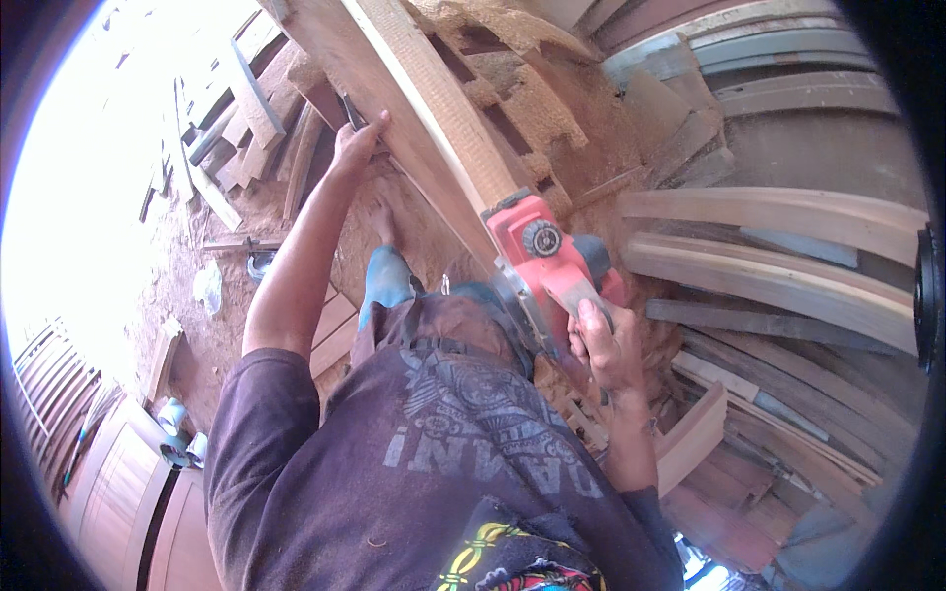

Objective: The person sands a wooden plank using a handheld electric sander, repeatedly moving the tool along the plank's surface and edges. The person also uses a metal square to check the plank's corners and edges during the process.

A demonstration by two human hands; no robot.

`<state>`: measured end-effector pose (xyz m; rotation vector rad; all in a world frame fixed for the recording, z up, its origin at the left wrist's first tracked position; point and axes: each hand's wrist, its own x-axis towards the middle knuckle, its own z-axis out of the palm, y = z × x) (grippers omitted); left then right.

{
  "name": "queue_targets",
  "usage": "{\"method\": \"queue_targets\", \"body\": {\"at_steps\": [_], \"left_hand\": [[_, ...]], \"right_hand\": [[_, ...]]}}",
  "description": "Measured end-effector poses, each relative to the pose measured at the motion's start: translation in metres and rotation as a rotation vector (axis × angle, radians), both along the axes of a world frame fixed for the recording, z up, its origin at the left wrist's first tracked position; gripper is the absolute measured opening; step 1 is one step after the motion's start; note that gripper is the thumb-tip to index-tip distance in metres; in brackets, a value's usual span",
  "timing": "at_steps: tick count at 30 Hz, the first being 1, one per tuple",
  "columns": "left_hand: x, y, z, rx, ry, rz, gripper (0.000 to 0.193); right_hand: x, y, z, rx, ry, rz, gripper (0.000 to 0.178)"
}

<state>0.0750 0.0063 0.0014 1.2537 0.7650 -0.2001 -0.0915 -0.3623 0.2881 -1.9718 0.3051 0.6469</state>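
Observation:
My right hand (606,345) is wrapped round the rear handle of a red electric planer (537,236). The planer rests on the near end of a long wooden beam (434,108), whose pale planed edge faces up. My left hand (360,146) is closed at the beam's left side, farther along. A thin dark metal piece (352,111) sticks up beside its fingers. What the left fingers hold is partly hidden, and I cannot make it out.
Sawdust and shavings (532,89) lie heaped right of the beam. Stacked boards (778,271) fill the right side. Offcuts (246,118) are scattered at the far left. My bare foot (382,222) stands on the dusty ground near the beam. Wooden panels (118,463) lean at the lower left.

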Motion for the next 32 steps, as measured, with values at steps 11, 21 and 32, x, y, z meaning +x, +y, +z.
{"method": "queue_targets", "body": {"at_steps": [11, 21, 32], "left_hand": [[-0.1, -0.074, 0.059, -0.055, -0.134, -0.041, 0.05], [-0.16, -0.137, 0.067, -0.017, -0.196, -0.095, 0.045], [-0.058, -0.068, -0.012, 0.299, -0.113, -0.052, 0.033]], "right_hand": [[0.016, 0.035, 0.058, 0.057, -0.143, 0.061, 0.051], [0.097, 0.102, 0.069, 0.214, -0.285, 0.146, 0.054], [0.421, 0.349, 0.001, 0.251, -0.304, 0.301, 0.058]]}}
